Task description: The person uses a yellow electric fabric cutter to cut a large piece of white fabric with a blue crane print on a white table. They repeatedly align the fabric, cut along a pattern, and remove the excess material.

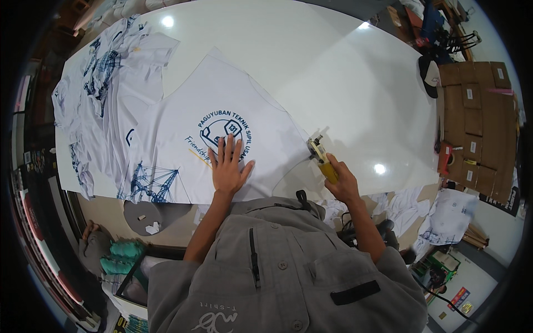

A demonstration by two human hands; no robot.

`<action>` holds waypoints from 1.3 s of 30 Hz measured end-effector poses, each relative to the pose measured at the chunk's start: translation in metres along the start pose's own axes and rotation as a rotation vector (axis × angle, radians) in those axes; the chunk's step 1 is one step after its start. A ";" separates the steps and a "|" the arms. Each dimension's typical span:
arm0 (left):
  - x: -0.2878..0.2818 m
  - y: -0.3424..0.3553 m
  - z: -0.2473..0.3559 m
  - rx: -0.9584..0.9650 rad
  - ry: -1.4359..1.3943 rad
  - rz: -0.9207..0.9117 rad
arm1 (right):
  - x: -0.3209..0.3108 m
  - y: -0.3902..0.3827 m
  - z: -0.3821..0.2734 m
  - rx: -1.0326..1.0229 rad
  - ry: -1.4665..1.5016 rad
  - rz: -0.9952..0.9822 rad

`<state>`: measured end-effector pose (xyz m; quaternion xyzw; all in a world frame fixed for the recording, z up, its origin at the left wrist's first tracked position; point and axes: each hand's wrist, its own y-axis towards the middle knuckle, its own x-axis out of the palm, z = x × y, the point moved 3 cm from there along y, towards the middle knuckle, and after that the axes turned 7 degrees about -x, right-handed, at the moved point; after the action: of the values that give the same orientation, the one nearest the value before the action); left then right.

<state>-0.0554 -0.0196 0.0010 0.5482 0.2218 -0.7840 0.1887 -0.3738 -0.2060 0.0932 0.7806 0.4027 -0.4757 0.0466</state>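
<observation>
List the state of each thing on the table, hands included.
Left hand: open, fingers spread, palm down on the printed fabric.
Right hand: closed around the handheld cutter.
Handheld cutter: gripped, at the fabric's right edge; running or not, cannot tell.
Printed fabric: spread flat.
Fabric heap: crumpled, bunched.

Blue-printed white cloth point(222, 91) lying pretty flat, chunky yellow cutter point(320, 155) up at its right edge, handle angled near-right.
</observation>
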 end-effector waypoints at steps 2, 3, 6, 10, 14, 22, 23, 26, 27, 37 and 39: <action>-0.001 0.000 0.000 -0.002 -0.004 -0.005 | 0.000 0.007 -0.003 -0.004 0.006 0.006; -0.001 0.000 0.000 -0.002 -0.010 0.002 | 0.000 0.011 -0.005 -0.008 0.006 0.007; 0.001 0.001 -0.001 -0.002 -0.021 0.015 | -0.002 0.024 -0.011 -0.012 0.009 -0.005; 0.001 0.001 -0.001 -0.008 -0.020 0.000 | -0.006 0.040 -0.021 0.000 0.002 -0.024; -0.001 0.002 0.000 -0.012 -0.007 -0.016 | -0.006 0.055 -0.024 -0.084 -0.011 0.013; -0.001 0.001 0.000 -0.001 -0.029 0.016 | -0.010 0.091 -0.042 -0.055 -0.033 -0.013; -0.001 0.001 0.001 0.002 -0.039 0.023 | -0.010 0.095 -0.043 -0.066 -0.029 -0.011; -0.001 0.001 0.001 0.000 -0.049 0.026 | -0.011 0.104 -0.045 -0.082 -0.020 -0.011; -0.001 0.001 0.001 -0.004 -0.037 0.031 | -0.011 0.107 -0.045 -0.078 -0.020 -0.016; -0.001 0.000 0.000 0.002 -0.048 0.069 | -0.029 0.146 -0.057 -0.117 -0.085 -0.127; -0.003 0.001 0.001 -0.001 -0.057 0.070 | -0.038 0.153 -0.051 -0.173 -0.137 -0.172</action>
<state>-0.0548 -0.0204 0.0039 0.5328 0.1976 -0.7922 0.2226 -0.2431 -0.3079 0.1027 0.7020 0.5036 -0.4935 0.1001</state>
